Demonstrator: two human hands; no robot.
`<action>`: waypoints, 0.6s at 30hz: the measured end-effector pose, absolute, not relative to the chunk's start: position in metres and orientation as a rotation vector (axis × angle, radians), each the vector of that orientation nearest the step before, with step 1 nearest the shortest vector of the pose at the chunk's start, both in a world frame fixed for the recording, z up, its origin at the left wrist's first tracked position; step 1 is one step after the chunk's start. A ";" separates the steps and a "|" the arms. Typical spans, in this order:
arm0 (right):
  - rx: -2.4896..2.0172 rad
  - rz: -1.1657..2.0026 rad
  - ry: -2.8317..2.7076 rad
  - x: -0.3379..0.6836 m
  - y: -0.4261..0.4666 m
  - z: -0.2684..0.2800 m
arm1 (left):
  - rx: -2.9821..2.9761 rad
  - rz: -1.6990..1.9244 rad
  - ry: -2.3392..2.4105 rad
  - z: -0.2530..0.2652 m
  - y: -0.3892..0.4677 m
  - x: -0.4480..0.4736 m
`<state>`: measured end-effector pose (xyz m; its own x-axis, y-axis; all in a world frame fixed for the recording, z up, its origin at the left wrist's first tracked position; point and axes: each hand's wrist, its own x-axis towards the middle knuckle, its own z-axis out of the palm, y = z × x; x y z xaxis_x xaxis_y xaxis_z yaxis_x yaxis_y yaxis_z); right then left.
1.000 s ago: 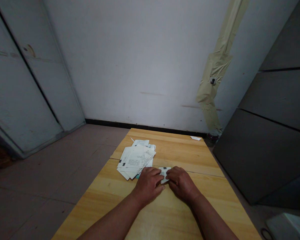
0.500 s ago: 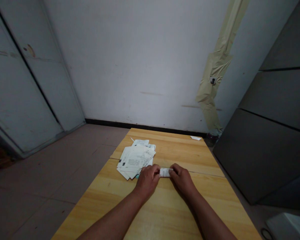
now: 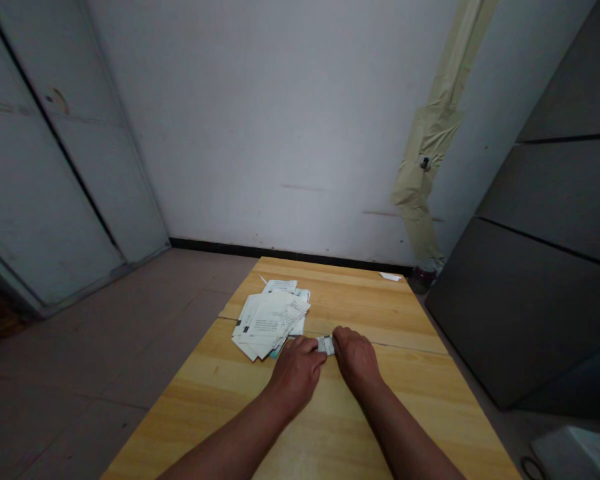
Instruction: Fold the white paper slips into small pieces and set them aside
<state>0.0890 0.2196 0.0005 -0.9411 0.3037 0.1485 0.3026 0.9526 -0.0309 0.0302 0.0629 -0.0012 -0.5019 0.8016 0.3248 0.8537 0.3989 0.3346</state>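
Observation:
A small folded piece of printed paper (image 3: pixel 325 345) lies low over the wooden table (image 3: pixel 350 413), between my two hands. My left hand (image 3: pixel 299 363) grips its left end, with the thumb and fingers closed on it. On the other end, my right hand (image 3: pixel 354 355) is closed with its fingertips pressed on the paper; part of the paper is hidden under them. Just beyond my left hand is a loose pile of printed paper sheets (image 3: pixel 267 323), several of them overlapping at different angles. A bit of teal shows under the pile's near edge.
A small white paper scrap (image 3: pixel 391 277) lies at the table's far right corner. Behind the table stands a white wall (image 3: pixel 290 133) with a taped strip (image 3: pixel 420 173). A dark grey panel (image 3: pixel 545 280) is on the right, pale cabinet doors (image 3: pixel 55 167) on the left.
My right hand has moved left, closer to my left hand, and covers more of the folded paper. Less of the paper shows between the hands. The pile stays where it was.

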 end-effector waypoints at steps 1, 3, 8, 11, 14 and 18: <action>-0.456 -0.005 -2.957 0.088 0.220 0.000 | -1.501 -0.689 -2.534 0.000 0.063 0.031; -0.450 -0.027 -2.964 0.087 0.220 -0.001 | -1.497 -0.655 -2.542 0.001 0.062 0.032; -0.448 -0.042 -2.989 0.084 0.220 -0.001 | -1.458 -0.595 -2.605 0.006 0.062 0.035; -0.433 -0.049 -3.000 0.083 0.222 0.000 | -1.452 -0.559 -2.636 0.007 0.062 0.037; -0.419 -0.072 -3.020 0.082 0.223 0.000 | -1.452 -0.554 -2.641 0.007 0.062 0.037; -0.388 -0.093 -3.045 0.079 0.224 0.002 | -1.457 -0.585 -2.631 0.006 0.061 0.037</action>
<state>0.0795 0.2241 0.0017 -0.9657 0.2478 0.0776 0.2521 0.9664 0.0511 0.0369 0.0608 0.0061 -0.5452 0.8009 0.2476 0.8304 0.4755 0.2904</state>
